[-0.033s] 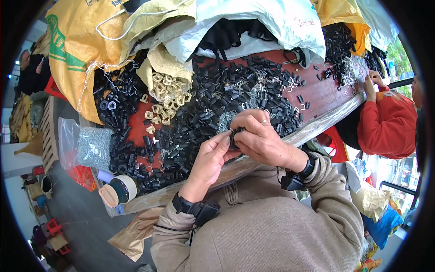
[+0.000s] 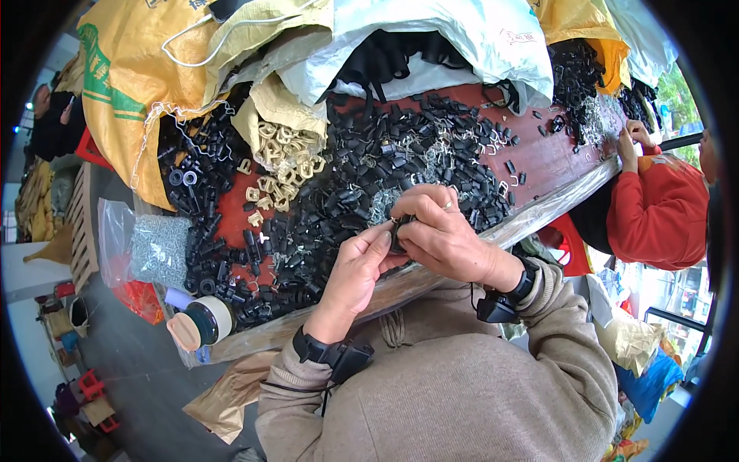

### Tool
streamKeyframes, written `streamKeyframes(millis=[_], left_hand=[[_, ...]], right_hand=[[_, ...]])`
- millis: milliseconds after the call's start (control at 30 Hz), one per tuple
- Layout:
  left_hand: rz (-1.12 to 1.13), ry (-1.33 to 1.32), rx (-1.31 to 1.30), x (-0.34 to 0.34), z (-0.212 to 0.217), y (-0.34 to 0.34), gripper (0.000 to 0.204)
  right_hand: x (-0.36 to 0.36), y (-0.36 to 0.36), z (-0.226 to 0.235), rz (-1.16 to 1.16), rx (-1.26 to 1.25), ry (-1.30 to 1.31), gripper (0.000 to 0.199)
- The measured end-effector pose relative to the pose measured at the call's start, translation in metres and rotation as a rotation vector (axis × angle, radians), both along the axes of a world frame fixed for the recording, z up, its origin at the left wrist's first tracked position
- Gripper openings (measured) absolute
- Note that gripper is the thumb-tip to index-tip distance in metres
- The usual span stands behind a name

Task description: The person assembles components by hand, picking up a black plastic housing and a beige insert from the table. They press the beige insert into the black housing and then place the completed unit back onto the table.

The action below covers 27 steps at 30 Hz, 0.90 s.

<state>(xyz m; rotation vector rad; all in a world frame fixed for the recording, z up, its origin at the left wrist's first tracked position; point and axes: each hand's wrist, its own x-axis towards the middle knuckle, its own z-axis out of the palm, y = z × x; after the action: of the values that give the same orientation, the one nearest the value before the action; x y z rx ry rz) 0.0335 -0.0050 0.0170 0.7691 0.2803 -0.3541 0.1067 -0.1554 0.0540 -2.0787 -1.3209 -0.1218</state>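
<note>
Above the table's near edge, my left hand (image 2: 354,273) and right hand (image 2: 446,240) meet with their fingers closed on one small black plastic part (image 2: 398,233). Most of it is covered by my fingers, so its exact kind does not show. Just beyond my hands spreads a heap of small black plastic parts (image 2: 362,169), with bent silver wire pieces (image 2: 443,150) mixed in. Left of the heap, cream plastic buckles (image 2: 283,173) spill from the mouth of a sack.
A bag of small silver pieces (image 2: 160,250) and a jar with a pink lid (image 2: 198,325) are at the table's left. Sacks, one of them white (image 2: 493,46), line the far side. At the right a person in a red sleeve (image 2: 654,212) works at the same table (image 2: 531,219).
</note>
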Motion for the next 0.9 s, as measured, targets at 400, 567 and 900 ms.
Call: streamKeyframes(millis=[400, 567, 900], left_hand=[[-0.101, 0.045, 0.106, -0.008, 0.005, -0.002, 0.029], [-0.095, 0.063, 0.102, -0.006, 0.001, 0.0, 0.027], [-0.057, 0.126, 0.035, -0.005, -0.004, 0.0, 0.028]], right_hand=[[-0.001, 0.0, 0.001, 0.046, -0.058, 0.237, 0.012], [-0.002, 0.001, -0.004, 0.001, -0.065, 0.26, 0.012], [0.003, 0.0, -0.005, 0.045, -0.051, 0.333, 0.013]])
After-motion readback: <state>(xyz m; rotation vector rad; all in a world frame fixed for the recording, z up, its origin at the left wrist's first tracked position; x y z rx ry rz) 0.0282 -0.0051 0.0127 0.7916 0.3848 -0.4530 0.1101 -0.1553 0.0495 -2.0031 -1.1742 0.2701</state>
